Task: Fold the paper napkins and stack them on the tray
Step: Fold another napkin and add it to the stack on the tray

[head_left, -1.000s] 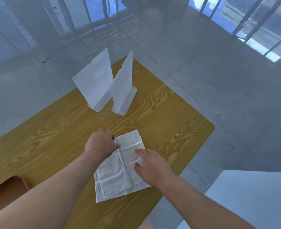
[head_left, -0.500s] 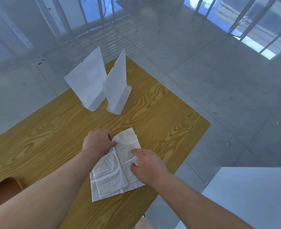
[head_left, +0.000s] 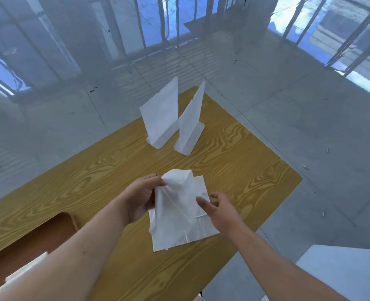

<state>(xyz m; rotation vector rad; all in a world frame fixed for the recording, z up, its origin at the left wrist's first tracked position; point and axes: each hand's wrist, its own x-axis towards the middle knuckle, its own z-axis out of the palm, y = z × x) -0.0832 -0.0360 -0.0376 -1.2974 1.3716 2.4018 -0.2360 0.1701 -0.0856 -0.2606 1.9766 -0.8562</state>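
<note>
Wood-grain table, grey tiled floor, left hand fingers pinching napkin, right hand fingers apart.

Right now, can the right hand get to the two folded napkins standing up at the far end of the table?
Probably yes. The right hand is open, and only bare table lies between it and the standing napkins.

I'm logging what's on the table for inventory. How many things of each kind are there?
Folded napkins standing upright: 2
Napkin being folded in the hands: 1
Brown tray: 1
Total: 4
</note>
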